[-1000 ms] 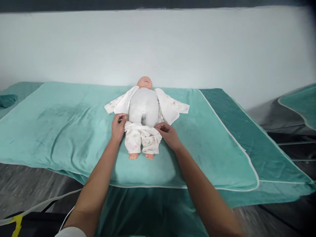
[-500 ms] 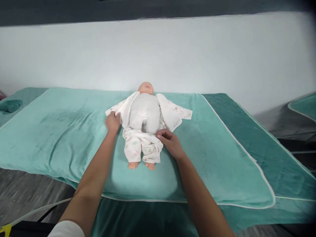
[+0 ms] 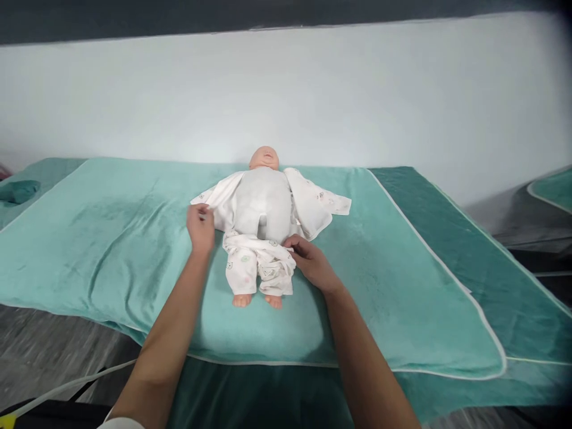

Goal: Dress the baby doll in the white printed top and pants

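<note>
A baby doll with a pale grey cloth body lies on its back, its bare feet towards me. A white printed baby shirt is spread open around its torso, with the sleeves out to both sides. Printed baby trousers cover the legs, bunched below the hips. My left hand is closed at the shirt's left edge, fingertips on the cloth near the sleeve. At the right side of the trousers' waistband, my right hand pinches the fabric between thumb and fingers.
A light green blanket with white piping lies beneath the doll, over a darker green cover. A white wall rises behind. A pale cable runs at the lower left, above the grey floor.
My left hand has shifted slightly left, and the shirt's left front panel now lies spread further outward. My right hand stays at the trousers' waistband.
</note>
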The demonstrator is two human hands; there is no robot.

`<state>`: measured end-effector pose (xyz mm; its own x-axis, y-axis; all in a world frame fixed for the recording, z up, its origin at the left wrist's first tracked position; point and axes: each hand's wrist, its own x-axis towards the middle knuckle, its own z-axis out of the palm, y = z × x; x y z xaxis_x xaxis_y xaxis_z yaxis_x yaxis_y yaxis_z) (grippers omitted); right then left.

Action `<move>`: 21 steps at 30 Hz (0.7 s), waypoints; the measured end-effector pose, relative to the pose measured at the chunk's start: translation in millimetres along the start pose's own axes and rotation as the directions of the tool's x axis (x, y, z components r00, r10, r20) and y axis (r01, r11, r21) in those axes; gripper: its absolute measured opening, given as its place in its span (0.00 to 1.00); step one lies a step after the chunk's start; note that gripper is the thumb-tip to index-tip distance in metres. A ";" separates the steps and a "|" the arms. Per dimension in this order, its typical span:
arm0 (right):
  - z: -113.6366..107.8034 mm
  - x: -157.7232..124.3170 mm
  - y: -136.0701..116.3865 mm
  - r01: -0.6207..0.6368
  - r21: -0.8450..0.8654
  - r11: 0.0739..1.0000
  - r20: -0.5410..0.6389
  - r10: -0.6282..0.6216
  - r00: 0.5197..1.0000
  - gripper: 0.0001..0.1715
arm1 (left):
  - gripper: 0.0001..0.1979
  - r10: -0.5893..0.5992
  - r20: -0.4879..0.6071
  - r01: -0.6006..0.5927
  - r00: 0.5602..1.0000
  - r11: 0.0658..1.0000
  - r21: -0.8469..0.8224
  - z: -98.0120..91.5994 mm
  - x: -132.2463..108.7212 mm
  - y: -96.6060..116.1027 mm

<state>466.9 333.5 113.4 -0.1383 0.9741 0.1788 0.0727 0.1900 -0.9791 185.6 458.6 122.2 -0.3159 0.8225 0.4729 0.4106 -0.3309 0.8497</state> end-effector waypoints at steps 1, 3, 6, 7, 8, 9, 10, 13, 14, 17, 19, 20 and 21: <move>0.9 -0.1 1.2 0.015 -0.038 0.999 -0.026 -0.016 1.000 0.13 | 0.03 -0.043 0.159 0.055 0.986 0.996 -0.073 -1.2 -5.5 5.6; 2.8 1.6 2.0 0.033 -0.121 0.992 -0.102 -0.045 0.994 0.11 | 0.08 -0.115 0.455 0.208 0.883 0.965 -0.160 -4.8 -15.3 14.5; 4.6 13.2 -2.6 0.060 -0.247 0.967 -0.206 -0.113 0.972 0.08 | 0.11 -0.112 0.657 0.315 0.746 0.928 -0.200 -11.3 -22.9 20.7; 4.6 19.9 -5.3 0.078 -0.285 0.955 -0.236 -0.149 0.960 0.08 | 0.11 -0.099 0.687 0.326 0.720 0.922 -0.209 -13.2 -23.3 21.2; 4.6 27.7 -8.0 0.096 -0.317 0.944 -0.264 -0.185 0.947 0.07 | 0.11 -0.087 0.716 0.337 0.692 0.917 -0.214 -14.9 -23.2 21.4; 4.5 36.0 -10.2 0.110 -0.341 0.934 -0.291 -0.216 0.932 0.07 | 0.11 -0.081 0.742 0.349 0.665 0.912 -0.214 -16.3 -22.6 21.5; 4.4 44.4 -11.6 0.121 -0.357 0.926 -0.320 -0.242 0.916 0.07 | 0.11 -0.079 0.764 0.363 0.641 0.908 -0.210 -17.6 -22.0 21.6; 5.6 62.7 -9.4 0.114 -0.336 0.935 -0.404 -0.253 0.879 0.08 | 0.12 -0.086 0.818 0.404 0.570 0.895 -0.188 -21.4 -21.4 23.0; 6.4 65.2 -6.9 0.097 -0.302 0.948 -0.430 -0.226 0.874 0.09 | 0.14 -0.093 0.834 0.416 0.544 0.893 -0.172 -22.5 -21.8 23.9; 8.4 62.9 1.3 0.023 -0.154 0.988 -0.465 -0.093 0.880 0.11 | 0.17 -0.100 0.866 0.412 0.490 0.902 -0.128 -23.6 -24.3 28.6; 8.3 58.2 4.3 -0.005 -0.061 0.998 -0.439 -0.022 0.898 0.13 | 0.18 -0.077 0.851 0.339 0.519 0.933 -0.122 -21.5 -25.7 34.3; 8.0 56.2 4.8 -0.008 -0.026 1.000 -0.422 -0.004 0.907 0.13 | 0.18 -0.054 0.833 0.275 0.551 0.954 -0.120 -19.5 -26.1 38.2; 7.5 55.0 4.6 -0.005 0.000 1.000 -0.408 0.004 0.913 0.14 | 0.18 -0.017 0.811 0.192 0.585 0.974 -0.118 -17.1 -26.2 42.8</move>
<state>452.2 387.1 118.0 0.2766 0.9403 0.1985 0.0735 0.1852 -0.9799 196.9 415.0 150.2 0.5017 0.8620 0.0728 0.2384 -0.2187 0.9462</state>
